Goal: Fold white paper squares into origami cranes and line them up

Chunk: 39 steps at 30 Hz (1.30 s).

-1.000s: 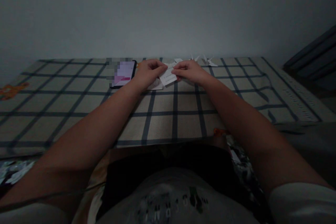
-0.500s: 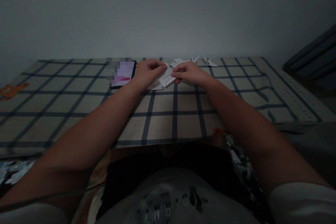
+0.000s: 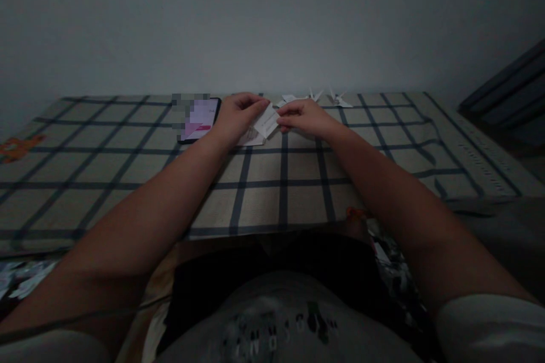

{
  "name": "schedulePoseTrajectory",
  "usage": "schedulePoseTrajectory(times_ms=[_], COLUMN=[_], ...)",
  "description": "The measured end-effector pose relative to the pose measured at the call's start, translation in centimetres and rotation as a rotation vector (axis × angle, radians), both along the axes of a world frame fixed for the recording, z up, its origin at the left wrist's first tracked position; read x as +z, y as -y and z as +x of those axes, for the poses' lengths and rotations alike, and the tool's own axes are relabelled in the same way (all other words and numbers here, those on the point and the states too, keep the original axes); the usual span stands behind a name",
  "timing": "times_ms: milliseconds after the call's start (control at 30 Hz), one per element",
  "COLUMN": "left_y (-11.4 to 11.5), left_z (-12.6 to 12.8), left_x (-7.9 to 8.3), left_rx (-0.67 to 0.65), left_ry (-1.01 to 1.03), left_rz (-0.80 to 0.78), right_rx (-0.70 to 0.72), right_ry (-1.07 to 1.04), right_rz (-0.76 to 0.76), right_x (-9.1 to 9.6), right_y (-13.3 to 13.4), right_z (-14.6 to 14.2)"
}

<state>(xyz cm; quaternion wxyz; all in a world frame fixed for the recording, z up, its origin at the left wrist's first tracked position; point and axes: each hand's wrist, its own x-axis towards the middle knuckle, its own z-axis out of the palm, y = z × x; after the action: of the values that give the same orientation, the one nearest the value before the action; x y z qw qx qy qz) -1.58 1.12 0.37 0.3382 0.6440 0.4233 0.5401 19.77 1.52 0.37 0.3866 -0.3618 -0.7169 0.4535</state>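
A small folded piece of white printed paper (image 3: 267,121) is held up between my hands, a little above the table. My left hand (image 3: 240,114) pinches its upper left edge, thumb and fingers pressed together. On the other side, my right hand (image 3: 303,116) grips the paper's right corner between thumb and fingertips. More white paper (image 3: 254,139) lies on the cloth just under my left hand, partly covered by it. Beyond my right hand stand two folded paper cranes, one here (image 3: 315,95) and the other crane (image 3: 339,100) to its right.
A checked tablecloth (image 3: 264,204) covers the table, which meets a plain wall at the back. Left of my hands lies a phone (image 3: 201,119) with a lit screen. Another bit of white paper (image 3: 288,100) lies behind my right hand.
The folded paper has turned slightly, so more of its printed face shows. My left hand has risen a little, and both hands keep their hold.
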Motion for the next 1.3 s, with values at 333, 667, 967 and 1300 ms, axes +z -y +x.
schedulePoseTrajectory(times_ms=[333, 667, 967, 1300], left_y=[0.2, 0.3, 0.2, 0.4], left_z=[0.2, 0.0, -0.2, -0.2], left_x=[0.4, 0.3, 0.0, 0.1], left_rx=[-0.006, -0.129, -0.148, -0.178], left_ry=[0.06, 0.116, 0.073, 0.115], left_rz=[-0.115, -0.173, -0.139, -0.142], right_rx=[-0.128, -0.242, -0.246, -0.26], right_ry=[-0.116, -0.088, -0.13, -0.095], right_rz=[-0.014, -0.029, -0.024, -0.005], right_x=[0.1, 0.7, 1.0, 0.8], right_y=[-0.3, 0.1, 0.4, 0.3], right_z=[0.3, 0.1, 0.2, 0.4])
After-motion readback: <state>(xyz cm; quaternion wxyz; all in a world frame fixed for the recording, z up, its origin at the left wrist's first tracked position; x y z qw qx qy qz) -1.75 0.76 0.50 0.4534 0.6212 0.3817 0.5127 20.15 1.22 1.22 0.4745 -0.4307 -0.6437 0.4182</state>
